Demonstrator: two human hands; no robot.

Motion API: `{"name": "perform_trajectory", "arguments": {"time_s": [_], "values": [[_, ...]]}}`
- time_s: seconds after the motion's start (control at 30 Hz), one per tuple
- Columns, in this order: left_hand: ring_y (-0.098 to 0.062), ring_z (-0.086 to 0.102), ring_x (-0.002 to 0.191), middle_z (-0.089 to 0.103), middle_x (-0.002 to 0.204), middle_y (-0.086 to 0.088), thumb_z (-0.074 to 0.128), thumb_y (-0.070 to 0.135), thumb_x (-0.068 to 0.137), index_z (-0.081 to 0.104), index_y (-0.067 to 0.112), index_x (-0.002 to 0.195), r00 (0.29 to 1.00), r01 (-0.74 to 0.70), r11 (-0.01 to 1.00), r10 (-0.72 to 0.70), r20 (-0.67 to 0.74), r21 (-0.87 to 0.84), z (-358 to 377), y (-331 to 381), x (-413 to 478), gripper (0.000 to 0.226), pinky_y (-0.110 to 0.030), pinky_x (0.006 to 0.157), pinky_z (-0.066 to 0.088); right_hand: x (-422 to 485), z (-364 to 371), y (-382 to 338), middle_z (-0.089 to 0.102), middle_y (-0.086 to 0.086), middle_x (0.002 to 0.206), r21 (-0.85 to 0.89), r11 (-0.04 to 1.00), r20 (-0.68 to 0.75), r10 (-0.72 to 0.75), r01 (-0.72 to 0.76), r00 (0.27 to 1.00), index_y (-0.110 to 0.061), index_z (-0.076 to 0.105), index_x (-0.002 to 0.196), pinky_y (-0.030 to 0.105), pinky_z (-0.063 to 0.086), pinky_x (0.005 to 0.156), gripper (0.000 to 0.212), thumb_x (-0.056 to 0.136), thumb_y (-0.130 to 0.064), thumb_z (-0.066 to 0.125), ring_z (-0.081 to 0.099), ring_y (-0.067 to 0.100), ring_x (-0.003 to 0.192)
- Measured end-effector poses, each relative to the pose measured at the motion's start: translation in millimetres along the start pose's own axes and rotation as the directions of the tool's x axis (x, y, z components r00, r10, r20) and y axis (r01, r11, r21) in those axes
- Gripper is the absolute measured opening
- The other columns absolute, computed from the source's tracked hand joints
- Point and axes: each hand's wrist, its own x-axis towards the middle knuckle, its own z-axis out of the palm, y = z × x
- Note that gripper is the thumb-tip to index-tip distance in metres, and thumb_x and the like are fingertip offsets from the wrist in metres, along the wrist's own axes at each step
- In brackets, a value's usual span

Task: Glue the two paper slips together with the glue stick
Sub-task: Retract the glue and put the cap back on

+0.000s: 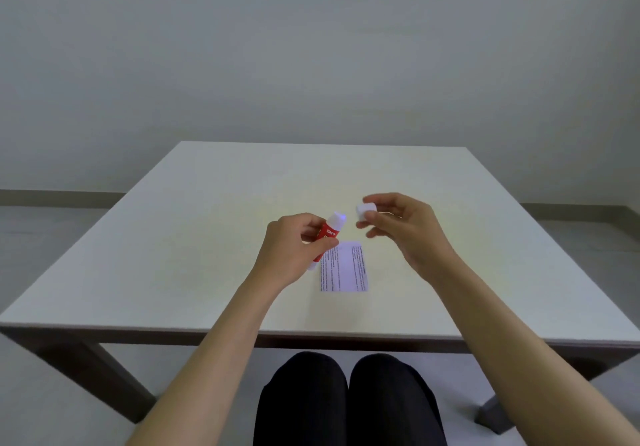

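Note:
My left hand [294, 248] grips a red and white glue stick [328, 231], tilted with its uncapped white tip pointing up and to the right. The white cap [365, 211] is pinched between the fingers of my right hand [401, 227], a short gap to the right of the tip. Below both hands, white paper slips [344, 267] with printed text lie flat on the table; they look like one rectangle, and I cannot tell where one slip ends.
The pale square table [207, 238] has its near edge just above my knees [346, 397], which are in dark trousers. A plain grey wall stands behind the far edge.

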Motion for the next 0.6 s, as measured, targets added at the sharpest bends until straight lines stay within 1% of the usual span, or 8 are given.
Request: {"name": "perform_trajectory", "arguments": {"time_s": [0.1,0.2,0.37,0.43,0.47,0.5,0.53,0.6], "values": [[0.006,0.063,0.072,0.067,0.078,0.011,0.074,0.025,0.077,0.072,0.017,0.094,0.999,-0.048,0.997,0.049,-0.012,0.052,0.6,7.0,-1.3,0.019,-0.008,0.062,0.043,-4.0,13.8,-16.6,0.074,0.006,0.084,-0.095,0.994,0.045,-0.057,0.061,0.997,-0.012,0.07,0.101,0.022,0.055,0.064,0.02,0.083,-0.005,0.067,0.07,0.016,0.071],[0.003,0.064,0.074,0.07,0.081,0.008,0.074,0.023,0.077,0.073,0.016,0.096,0.997,-0.071,0.995,0.072,-0.009,0.065,-3.6,10.2,-2.8,0.02,-0.007,0.064,0.043,-5.5,14.8,-21.7,0.074,0.006,0.088,-0.16,0.983,0.059,-0.086,0.095,0.995,-0.014,0.07,0.105,0.023,0.056,0.067,0.025,0.083,-0.004,0.067,0.069,0.018,0.072],[-0.005,0.064,0.078,0.075,0.094,-0.001,0.072,0.021,0.078,0.072,0.015,0.101,0.99,-0.138,0.984,0.136,0.025,0.113,-4.5,13.1,-6.2,0.024,-0.006,0.073,0.043,-5.1,17.8,-27.1,0.069,-0.007,0.091,-0.389,0.901,0.153,-0.143,0.192,0.978,-0.018,0.069,0.111,0.019,0.056,0.071,0.031,0.083,-0.004,0.066,0.065,0.009,0.066],[-0.011,0.066,0.084,0.075,0.096,-0.003,0.071,0.02,0.08,0.071,0.014,0.103,0.988,-0.155,0.976,0.152,0.034,0.151,-3.4,13.1,-7.9,0.024,-0.016,0.078,0.048,-3.6,19.5,-28.6,0.068,-0.009,0.082,-0.47,0.859,0.176,-0.131,0.201,0.976,-0.016,0.072,0.105,0.018,0.054,0.066,0.023,0.083,-0.009,0.067,0.062,0.001,0.058],[-0.015,0.067,0.088,0.075,0.096,-0.004,0.07,0.02,0.081,0.07,0.014,0.104,0.988,-0.151,0.974,0.146,0.041,0.169,-2.8,12.3,-9.0,0.024,-0.024,0.08,0.05,-3.7,21.5,-28.7,0.067,-0.007,0.075,-0.519,0.831,0.172,-0.125,0.198,0.977,-0.013,0.073,0.098,0.021,0.052,0.061,0.016,0.083,-0.015,0.068,0.059,0.001,0.054],[-0.018,0.067,0.09,0.075,0.096,-0.004,0.07,0.02,0.081,0.07,0.014,0.104,0.989,-0.145,0.972,0.138,0.048,0.186,-1.9,11.3,-10.2,0.024,-0.03,0.082,0.051,-4.6,24.8,-28.7,0.065,-0.003,0.066,-0.595,0.782,0.16,-0.115,0.189,0.98,-0.011,0.072,0.088,0.026,0.049,0.057,0.014,0.083,-0.023,0.068,0.055,0.004,0.05],[-0.02,0.067,0.09,0.075,0.096,-0.004,0.069,0.02,0.082,0.07,0.014,0.105,0.99,-0.139,0.97,0.131,0.053,0.2,-0.8,10.3,-11.7,0.024,-0.034,0.083,0.052,-4.5,27.0,-24.3,0.059,0.0,0.058,-0.693,0.7,0.131,-0.111,0.172,0.985,-0.01,0.068,0.076,0.03,0.043,0.053,0.026,0.084,-0.034,0.065,0.048,0.008,0.047],[-0.02,0.066,0.09,0.075,0.097,-0.003,0.068,0.02,0.082,0.069,0.015,0.107,0.99,-0.141,0.966,0.13,0.06,0.215,2.2,8.8,-14.5,0.025,-0.034,0.085,0.051,-4.9,29.8,-18.2,0.043,0.001,0.048,-0.867,0.484,0.066,-0.128,0.12,0.99,-0.011,0.051,0.056,0.028,0.03,0.047,0.051,0.086,-0.053,0.052,0.036,0.015,0.045]]}}
